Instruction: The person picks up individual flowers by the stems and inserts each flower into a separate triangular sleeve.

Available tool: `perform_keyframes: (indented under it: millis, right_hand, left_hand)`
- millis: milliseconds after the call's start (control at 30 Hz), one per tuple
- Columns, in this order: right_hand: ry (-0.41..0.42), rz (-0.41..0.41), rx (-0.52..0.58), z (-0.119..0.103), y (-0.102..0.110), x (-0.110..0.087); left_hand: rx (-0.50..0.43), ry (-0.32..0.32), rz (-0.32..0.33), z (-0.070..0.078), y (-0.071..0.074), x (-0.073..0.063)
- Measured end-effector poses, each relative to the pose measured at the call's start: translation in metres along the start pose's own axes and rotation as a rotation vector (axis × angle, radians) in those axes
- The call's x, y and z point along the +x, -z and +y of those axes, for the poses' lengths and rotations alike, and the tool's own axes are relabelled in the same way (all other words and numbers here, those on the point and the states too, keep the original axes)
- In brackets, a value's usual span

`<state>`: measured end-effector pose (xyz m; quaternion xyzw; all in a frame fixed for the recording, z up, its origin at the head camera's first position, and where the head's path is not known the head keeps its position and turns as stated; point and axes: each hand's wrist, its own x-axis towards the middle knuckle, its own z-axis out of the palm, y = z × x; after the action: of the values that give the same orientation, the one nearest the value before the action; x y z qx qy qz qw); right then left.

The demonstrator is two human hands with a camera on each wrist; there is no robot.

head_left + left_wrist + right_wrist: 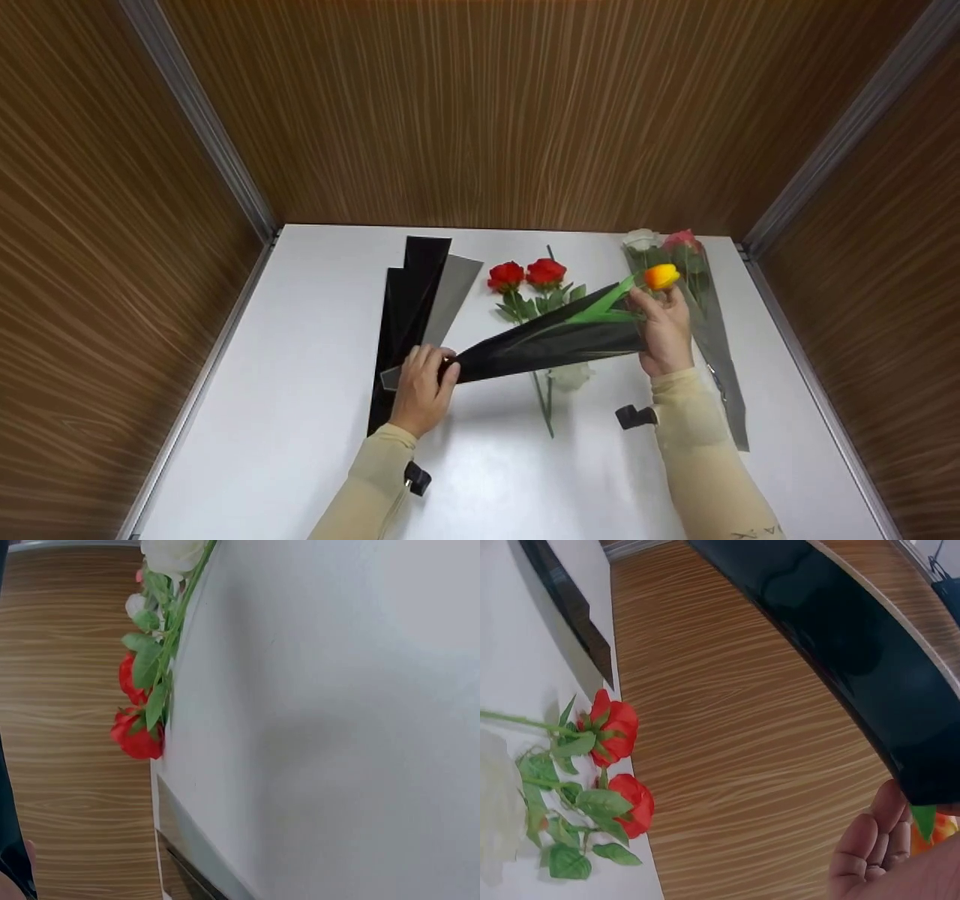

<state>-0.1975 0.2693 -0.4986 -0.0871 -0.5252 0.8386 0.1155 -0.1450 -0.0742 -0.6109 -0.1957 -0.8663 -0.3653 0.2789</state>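
Observation:
A black flower sleeve (547, 351) with a clear side slants above the table, holding an orange-yellow tulip (661, 277). The tulip's long green leaves lie inside and its bloom sticks out past the wide end. At the narrow end, my left hand (424, 390) grips the sleeve between thumb and fingers. My right hand (666, 334) holds the wide end just below the bloom. From the right wrist, bent fingers (853, 847) show at the edge of the dark sleeve (840, 645), which hides most of the tulip. Only a sliver of the left hand enters the left wrist view.
Two red roses (546, 271) and a white rose (571, 376) lie mid-table under the sleeve. Flat black sleeves (397, 315) are stacked at the left. At the right lies a wrapped bunch (701, 281) with white and pink roses. Wood-grain panels (480, 112) enclose the table.

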Motion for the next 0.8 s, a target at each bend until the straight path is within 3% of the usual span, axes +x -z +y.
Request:
perform_keyframes:
  millis: [367,600,800]
  right_hand:
    - [0.111,-0.031,-0.194,-0.002,0.001,-0.007]
    - [0.181,-0.03,-0.23,-0.001,0.002,-0.01]
    - [0.125,-0.08,-0.22,0.001,0.006,-0.011]
  left_hand:
    - [-0.003,0.042,0.041,0.004,-0.007,-0.002]
    - [-0.003,0.042,0.061,0.007,-0.01,-0.001]
    - [0.007,0.05,0.081,0.007,-0.014,-0.001]
